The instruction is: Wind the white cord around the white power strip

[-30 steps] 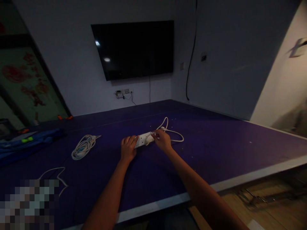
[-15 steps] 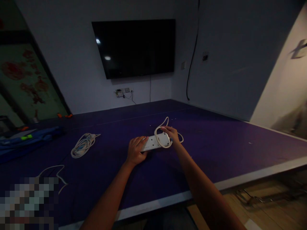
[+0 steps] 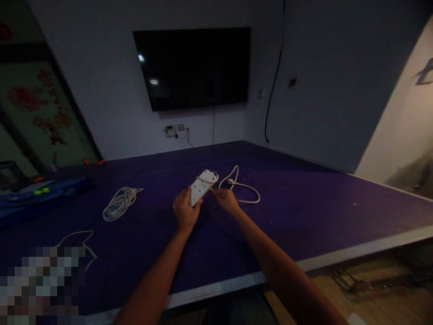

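Observation:
My left hand (image 3: 185, 211) is closed round the near end of a white power strip (image 3: 200, 188), which is tilted with its far end up and to the right. The strip's white cord (image 3: 211, 181) crosses over its far end. My right hand (image 3: 227, 200), just right of the strip, pinches part of that cord. Beyond the right hand, the rest of the cord lies in a loose loop (image 3: 259, 195) on the purple tabletop (image 3: 304, 198), with its plug (image 3: 230, 181) inside the bend.
A coiled white cable bundle (image 3: 119, 204) lies to the left. Behind it is blue cloth (image 3: 61, 189). Another white cord (image 3: 88, 243) runs near a blurred-out patch at lower left. A television (image 3: 196, 67) hangs on the wall above several sockets (image 3: 177, 129). The table's white edge (image 3: 216, 288) runs nearest me.
The power strip has turned, its far end swinging up and left. My right hand has come down and left with the cord, and the loose loop now rests on the table.

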### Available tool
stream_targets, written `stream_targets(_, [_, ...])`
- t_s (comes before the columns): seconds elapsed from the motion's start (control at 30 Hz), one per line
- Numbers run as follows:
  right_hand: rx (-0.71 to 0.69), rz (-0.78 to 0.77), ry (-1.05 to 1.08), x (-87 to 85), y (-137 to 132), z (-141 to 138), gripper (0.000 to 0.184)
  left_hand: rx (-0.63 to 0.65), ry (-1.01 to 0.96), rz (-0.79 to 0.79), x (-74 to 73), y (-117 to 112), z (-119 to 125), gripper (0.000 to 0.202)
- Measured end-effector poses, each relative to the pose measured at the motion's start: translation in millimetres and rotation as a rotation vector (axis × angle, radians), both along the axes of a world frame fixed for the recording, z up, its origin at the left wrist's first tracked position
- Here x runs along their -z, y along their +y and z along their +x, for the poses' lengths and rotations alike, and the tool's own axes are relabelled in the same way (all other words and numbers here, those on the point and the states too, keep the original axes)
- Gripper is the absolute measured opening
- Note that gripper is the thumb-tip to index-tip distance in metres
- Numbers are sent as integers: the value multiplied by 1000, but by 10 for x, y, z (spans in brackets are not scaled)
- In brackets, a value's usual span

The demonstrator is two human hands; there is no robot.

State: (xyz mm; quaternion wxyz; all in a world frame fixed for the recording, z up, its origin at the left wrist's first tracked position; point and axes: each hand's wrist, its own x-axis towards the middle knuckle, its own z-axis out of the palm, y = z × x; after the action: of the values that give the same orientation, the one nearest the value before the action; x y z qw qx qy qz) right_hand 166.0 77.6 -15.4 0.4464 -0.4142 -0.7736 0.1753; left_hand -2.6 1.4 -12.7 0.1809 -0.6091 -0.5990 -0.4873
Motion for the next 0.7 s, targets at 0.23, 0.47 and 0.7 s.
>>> stream_targets(0.23, [48,-14,-371,-46,-139,-95,28,-125,-35,-159,1,22,-25,60])
stream_targets(0.47, [108,-53,-547,-125,-214,-97,36,-221,27,-179,-27,42,-113,58])
stream_targets(0.7, [133,-57,-621,-139,-210,-121,28,-300,35,-193,-36,45,-175,56])
